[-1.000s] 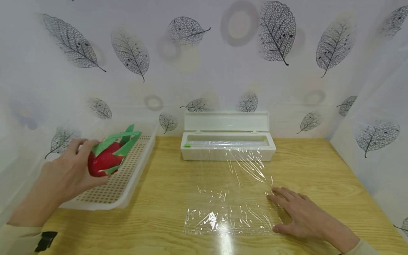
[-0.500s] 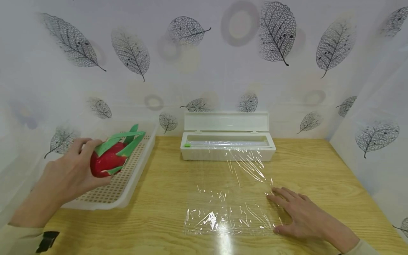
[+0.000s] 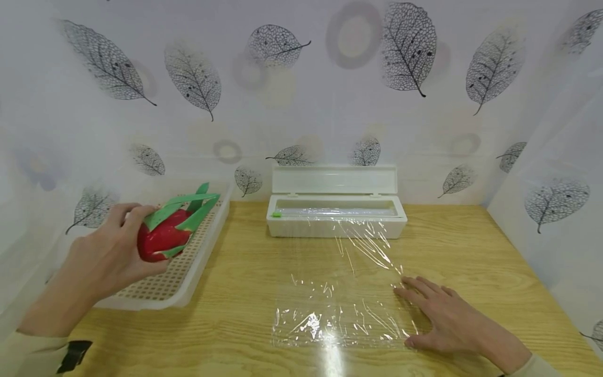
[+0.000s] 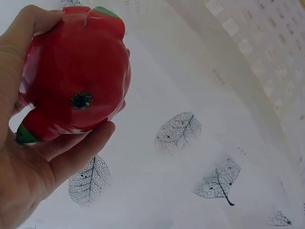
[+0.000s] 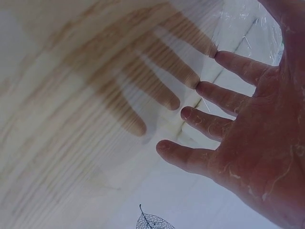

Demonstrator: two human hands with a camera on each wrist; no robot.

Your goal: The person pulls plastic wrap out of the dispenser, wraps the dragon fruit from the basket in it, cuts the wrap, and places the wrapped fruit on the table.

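Fingers of your left hand (image 3: pixel 101 259) curl around a red dragon fruit (image 3: pixel 165 235) with green scales and hold it in the air above the near part of the white perforated tray (image 3: pixel 188 272). Your right hand (image 3: pixel 445 317) lies flat with the fingers straight and a little spread, and it presses the right edge of the sheet of cling film (image 3: pixel 339 298) on the wooden table (image 3: pixel 235 314). The film runs back to the white dispenser box (image 3: pixel 336 217), which stands open against the wall; the roll inside is hard to make out, and the film itself shows mostly by its wrinkles and glare. I can read no brand or writing on the box, only a small green part at its left end. The left wrist view shows the underside of the fruit (image 4: pixel 76 81), with a dark round spot that the head view does not show; its green scales are almost all cut off there. The right wrist view shows your fingers (image 5: pixel 209 93) from below, with their shadow on the wood, but the dispenser does not appear there.
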